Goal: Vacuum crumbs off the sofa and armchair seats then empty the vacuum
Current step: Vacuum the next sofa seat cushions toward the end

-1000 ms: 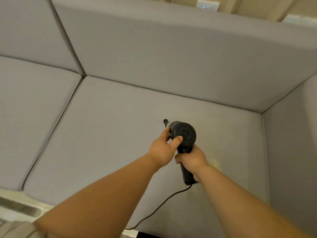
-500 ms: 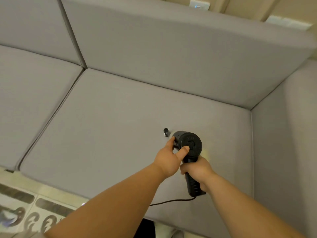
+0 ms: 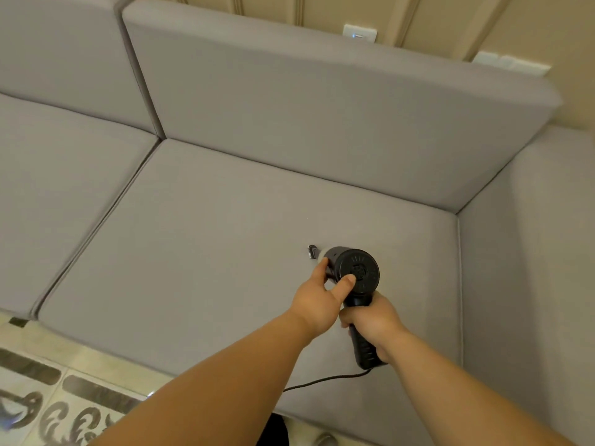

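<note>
We're looking down on a grey fabric sofa (image 3: 225, 252), and the action sits on its right-hand seat cushion (image 3: 209, 268), a broad flat pad bounded by the upright back cushion (image 3: 322, 123) behind and the padded armrest (image 3: 531, 252) on the right. A dark seam separates it from the neighbouring seat cushion (image 3: 58, 175) on the left. The black handheld vacuum with a round rear cap (image 3: 355, 273) is over the right half of that cushion, nearer the armrest than the seam, its small nozzle tip (image 3: 313, 251) pointing away toward the back cushion and low over the fabric; whether it touches, I cannot tell. The right hand (image 3: 373, 323) has its fingers wrapped tight round the ribbed handle below the body. The left hand (image 3: 317, 300) cups the body's left side, thumb laid on the round cap, fingers curled round the barrel. A thin black cord (image 3: 322, 379) trails from the handle's base across the cushion's front edge.

Round the room now: pale beige panelled wall (image 3: 418, 17) behind the sofa, a white wall switch plate with a small blue light (image 3: 359, 33) just above the back cushion, another white plate (image 3: 512, 64) further right. Bottom left, cream floor tiles with dark scroll patterns (image 3: 58, 410) run up to the sofa's front.
</note>
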